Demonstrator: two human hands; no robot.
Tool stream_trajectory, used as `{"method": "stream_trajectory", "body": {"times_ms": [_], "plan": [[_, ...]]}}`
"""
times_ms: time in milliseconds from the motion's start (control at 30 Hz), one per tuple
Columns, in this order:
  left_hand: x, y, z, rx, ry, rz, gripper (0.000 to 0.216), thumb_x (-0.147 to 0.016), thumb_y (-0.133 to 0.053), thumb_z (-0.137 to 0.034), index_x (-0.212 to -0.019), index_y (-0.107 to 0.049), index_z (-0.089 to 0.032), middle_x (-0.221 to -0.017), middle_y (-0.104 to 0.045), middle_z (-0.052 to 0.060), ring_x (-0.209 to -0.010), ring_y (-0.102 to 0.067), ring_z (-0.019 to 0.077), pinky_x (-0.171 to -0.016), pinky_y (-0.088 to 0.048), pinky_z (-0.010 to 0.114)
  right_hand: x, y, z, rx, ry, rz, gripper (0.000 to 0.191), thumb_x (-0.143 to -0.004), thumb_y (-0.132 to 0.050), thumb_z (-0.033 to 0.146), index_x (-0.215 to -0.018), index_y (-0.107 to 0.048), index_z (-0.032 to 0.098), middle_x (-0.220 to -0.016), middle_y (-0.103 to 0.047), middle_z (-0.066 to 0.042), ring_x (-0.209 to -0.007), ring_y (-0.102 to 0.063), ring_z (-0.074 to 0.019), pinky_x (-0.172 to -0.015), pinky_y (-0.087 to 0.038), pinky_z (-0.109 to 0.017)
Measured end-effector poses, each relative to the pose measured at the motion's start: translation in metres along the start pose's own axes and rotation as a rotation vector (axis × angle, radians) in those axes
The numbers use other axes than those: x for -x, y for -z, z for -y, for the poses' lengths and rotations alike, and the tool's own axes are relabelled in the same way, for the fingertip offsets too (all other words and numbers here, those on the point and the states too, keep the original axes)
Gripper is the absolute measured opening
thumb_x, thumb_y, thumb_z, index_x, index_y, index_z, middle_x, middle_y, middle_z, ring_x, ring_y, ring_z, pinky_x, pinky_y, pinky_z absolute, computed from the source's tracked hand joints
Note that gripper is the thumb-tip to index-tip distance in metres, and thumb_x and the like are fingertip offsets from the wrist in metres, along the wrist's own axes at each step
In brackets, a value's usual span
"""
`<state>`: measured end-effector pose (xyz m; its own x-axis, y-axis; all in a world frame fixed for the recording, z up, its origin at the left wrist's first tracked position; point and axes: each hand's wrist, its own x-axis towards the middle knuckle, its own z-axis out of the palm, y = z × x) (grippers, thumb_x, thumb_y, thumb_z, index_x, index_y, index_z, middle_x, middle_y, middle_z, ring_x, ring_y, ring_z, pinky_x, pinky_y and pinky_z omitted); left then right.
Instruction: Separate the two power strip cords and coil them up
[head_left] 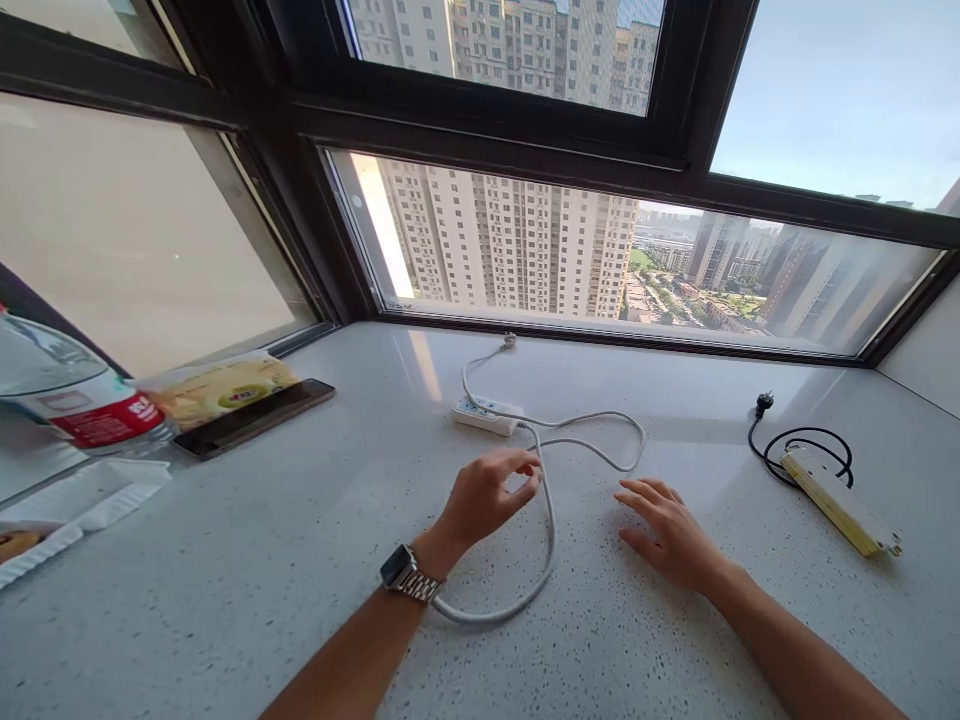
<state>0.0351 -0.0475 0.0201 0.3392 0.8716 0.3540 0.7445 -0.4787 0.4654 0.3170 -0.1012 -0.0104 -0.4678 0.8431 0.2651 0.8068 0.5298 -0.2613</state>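
White cable [551,520] runs in loose loops over the middle of the countertop [300,560], from a white power strip [487,415] near the window, out to the right, back across itself and down in a long curve that ends by the left wrist. Left hand [487,495] is curled over the cable where the loops cross, thumb and fingertips close on it, pinching or about to pinch it; can't tell for sure if it's gripped. A metal-band watch [405,573] sits on that wrist. Right hand [667,535] lies flat on the top w/ fingers spread & relaxed, holding nothing, just right of the cable, not touching it. Containers: a clear plastic water bottle [67,390] w/ red label lies on its side at far left, contents can't be made out; next to it a sealed snack packet [217,388], yellowish food inside, resting partly on a dark phone [259,415]. White wrapper or tissue [90,500] in front of the bottle. Far right: a yellowish power strip [840,500] w/ a black cord [802,445] coiled beside it, plug lying free, well apart from both hands. Surface is pale grey speckled stone, a deep sill-type counter set in a corner. Black-framed windows [525,150] wrap round it; outside, tall apartment blocks, streets far below, hazy sky.
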Motion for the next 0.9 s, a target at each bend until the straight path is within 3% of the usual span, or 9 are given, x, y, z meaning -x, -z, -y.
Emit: {"method": "stream_trajectory", "body": {"times_ms": [100, 200, 267, 367, 567, 633, 733, 800, 900], "plan": [[-0.003, 0.010, 0.016, -0.194, 0.190, -0.139, 0.031, -0.079, -0.050, -0.035, -0.100, -0.065, -0.019, -0.106, -0.068, 0.009, -0.100, -0.060, 0.0260, -0.081, -0.045, 0.033, 0.000, 0.001, 0.000, -0.019, -0.018, -0.015, 0.036, -0.090, -0.050, 0.035, -0.124, -0.056, 0.023, -0.132, -0.054, -0.010, -0.122, -0.047, -0.0269, -0.097, -0.043, -0.046], [-0.005, 0.013, 0.027, -0.230, 0.348, -0.002, 0.029, -0.080, -0.049, -0.038, -0.095, -0.065, -0.019, -0.098, -0.069, 0.008, -0.090, -0.062, 0.0239, -0.069, -0.045, 0.029, 0.000, 0.000, 0.000, -0.036, -0.008, -0.022, 0.035, -0.090, -0.051, 0.035, -0.122, -0.058, 0.023, -0.130, -0.056, -0.011, -0.120, -0.049, -0.0269, -0.096, -0.044, -0.045], [-0.006, 0.013, 0.028, -0.225, 0.373, 0.077, 0.026, -0.080, -0.048, -0.039, -0.088, -0.066, -0.021, -0.090, -0.069, 0.006, -0.084, -0.062, 0.0218, -0.063, -0.042, 0.027, 0.000, -0.001, 0.000, -0.038, 0.003, -0.033, 0.034, -0.090, -0.051, 0.036, -0.121, -0.058, 0.023, -0.129, -0.056, -0.011, -0.119, -0.050, -0.0268, -0.095, -0.045, -0.045], [-0.005, 0.011, 0.024, -0.187, 0.323, 0.146, 0.023, -0.077, -0.051, -0.037, -0.081, -0.068, -0.021, -0.082, -0.070, 0.004, -0.079, -0.062, 0.0208, -0.062, -0.039, 0.026, 0.000, -0.002, -0.001, -0.032, 0.005, -0.048, 0.035, -0.090, -0.051, 0.037, -0.121, -0.058, 0.023, -0.129, -0.056, -0.011, -0.118, -0.050, -0.0273, -0.095, -0.045, -0.046], [-0.001, 0.000, 0.013, 0.156, 0.041, 0.422, 0.035, -0.078, -0.052, -0.043, -0.066, -0.070, -0.016, -0.062, -0.067, 0.003, -0.059, -0.058, 0.0157, -0.054, -0.036, 0.023, 0.000, -0.001, 0.003, -0.076, 0.028, -0.068, 0.038, -0.092, -0.046, 0.043, -0.123, -0.056, 0.021, -0.124, -0.059, -0.012, -0.115, -0.051, -0.0264, -0.091, -0.046, -0.042], [0.000, -0.002, 0.010, 0.160, 0.043, 0.334, 0.035, -0.080, -0.051, -0.044, -0.074, -0.071, -0.016, -0.067, -0.068, 0.004, -0.062, -0.058, 0.0155, -0.055, -0.038, 0.023, -0.001, 0.000, 0.006, -0.099, 0.087, -0.066, 0.042, -0.092, -0.045, 0.047, -0.124, -0.055, 0.020, -0.122, -0.060, -0.013, -0.113, -0.051, -0.0263, -0.090, -0.045, -0.042], [0.000, -0.006, 0.006, 0.054, 0.092, 0.152, 0.036, -0.081, -0.052, -0.042, -0.104, -0.068, -0.020, -0.089, -0.069, 0.005, -0.073, -0.060, 0.0173, -0.062, -0.042, 0.025, 0.000, 0.000, 0.013, -0.125, 0.175, -0.032, 0.047, -0.091, -0.045, 0.052, -0.125, -0.054, 0.021, -0.116, -0.062, -0.013, -0.108, -0.052, -0.0255, -0.089, -0.043, -0.040], [-0.001, -0.010, 0.003, -0.001, 0.064, 0.132, 0.042, -0.080, -0.055, -0.038, -0.119, -0.060, -0.021, -0.096, -0.067, 0.006, -0.082, -0.060, 0.0195, -0.071, -0.044, 0.028, 0.000, 0.000, 0.019, -0.128, 0.201, 0.004, 0.047, -0.089, -0.048, 0.054, -0.123, -0.055, 0.022, -0.109, -0.065, -0.011, -0.101, -0.055, -0.0238, -0.086, -0.042, -0.037], [-0.002, -0.019, -0.001, -0.023, -0.057, 0.164, 0.044, -0.082, -0.057, -0.034, -0.124, -0.057, -0.021, -0.106, -0.065, 0.009, -0.099, -0.057, 0.0235, -0.086, -0.043, 0.035, -0.002, -0.004, 0.031, -0.082, 0.167, 0.043, 0.045, -0.085, -0.056, 0.051, -0.119, -0.056, 0.022, -0.096, -0.066, -0.008, -0.085, -0.058, -0.0206, -0.075, -0.043, -0.032]]}}
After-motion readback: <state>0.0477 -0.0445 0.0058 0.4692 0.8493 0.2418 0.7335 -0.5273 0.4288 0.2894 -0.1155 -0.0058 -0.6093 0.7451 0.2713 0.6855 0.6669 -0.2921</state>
